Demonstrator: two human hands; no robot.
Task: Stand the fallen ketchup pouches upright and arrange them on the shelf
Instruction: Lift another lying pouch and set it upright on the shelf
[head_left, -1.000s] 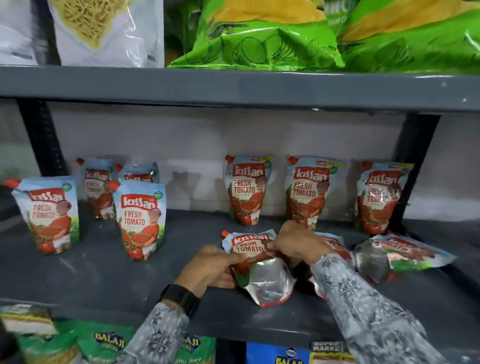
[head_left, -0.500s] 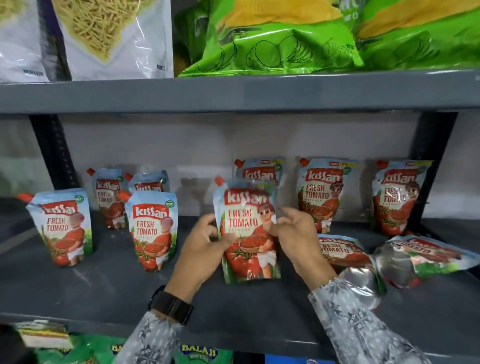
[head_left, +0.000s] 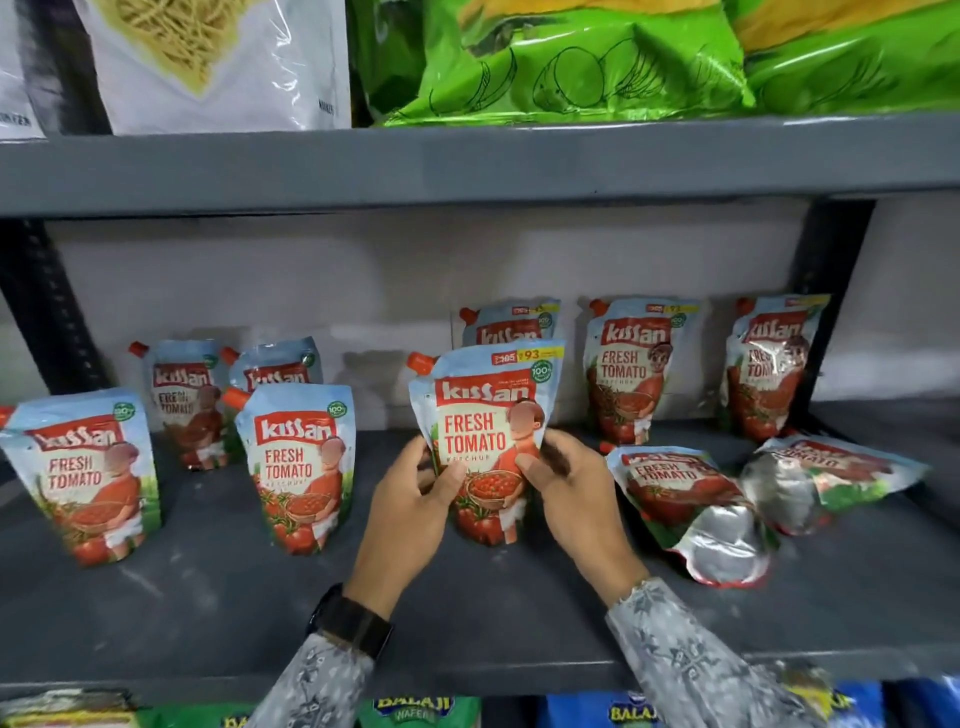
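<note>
1. Held upright between both hands at the middle of the dark grey metal shelf (head_left: 156, 597): one light-blue and red foil ketchup pouch with an orange corner spout (head_left: 485, 441), label facing the camera, base at or just above the shelf surface; cannot tell whether touching.
2. Left hand (head_left: 410, 512) on the pouch's left edge, thumb across the front, fingers (head_left: 415, 457) wrapped behind, clenched on the pouch; black wristband (head_left: 353, 626) and grey patterned sleeve (head_left: 317, 686) below.
3. Right hand (head_left: 576, 506) on the pouch's right edge, thumb pressed on the front near the tomato-basket picture, fingers curled around the side, likewise grasping the pouch.
4. Directly behind the held pouch, against the pale back wall: another upright pouch (head_left: 511, 325), mostly hidden.
5. To the right along the back wall: two more upright pouches (head_left: 636, 369) and (head_left: 774, 364), standing apart from each other.
6. On the right of the shelf, near the right hand: two fallen pouches lying flat, silver bases toward the front. The nearer fallen pouch (head_left: 685, 509) just beside the farther fallen pouch (head_left: 831, 478), edges close or touching.
7. On the left: four upright pouches; two at the back (head_left: 184, 400) and (head_left: 275, 366), two in front (head_left: 85, 473) and (head_left: 298, 462).
8. On the upper shelf: a white noodle-print bag (head_left: 218, 57) and green snack bags (head_left: 561, 62).
9. Below the shelf edge: green and blue snack packets (head_left: 415, 709), only the tops visible.
</note>
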